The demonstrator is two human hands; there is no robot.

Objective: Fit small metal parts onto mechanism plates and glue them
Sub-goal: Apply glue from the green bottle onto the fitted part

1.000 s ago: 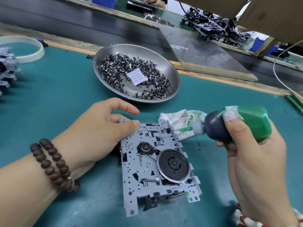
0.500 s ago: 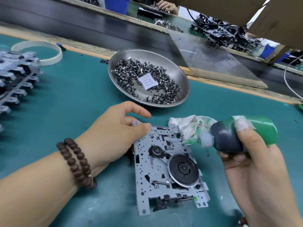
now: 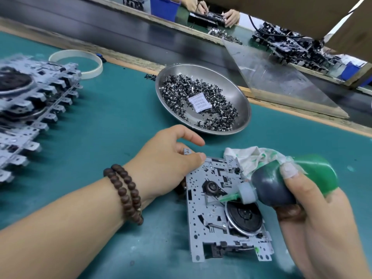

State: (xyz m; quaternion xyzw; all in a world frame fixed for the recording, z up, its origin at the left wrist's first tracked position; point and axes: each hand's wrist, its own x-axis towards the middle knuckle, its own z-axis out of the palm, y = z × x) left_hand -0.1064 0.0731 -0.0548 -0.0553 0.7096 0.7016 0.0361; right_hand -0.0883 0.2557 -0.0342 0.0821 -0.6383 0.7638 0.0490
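Observation:
A grey mechanism plate with a black round wheel lies on the green mat in front of me. My left hand grips its upper left corner, thumb on top. My right hand holds a green glue bottle on its side, and the green nozzle tip hangs over the plate's middle, near a small black pulley. A steel bowl further back holds several small dark metal parts and a white paper packet.
A glue-stained white rag lies just beyond the plate. Stacked mechanism plates fill the left side, with a white ring behind them. A clear sheet leans on the conveyor edge; another person's hands work across it.
The glue bottle has moved left and down, bringing its nozzle from the rag to over the plate's middle. My view has shifted left, showing more of the stacked plates.

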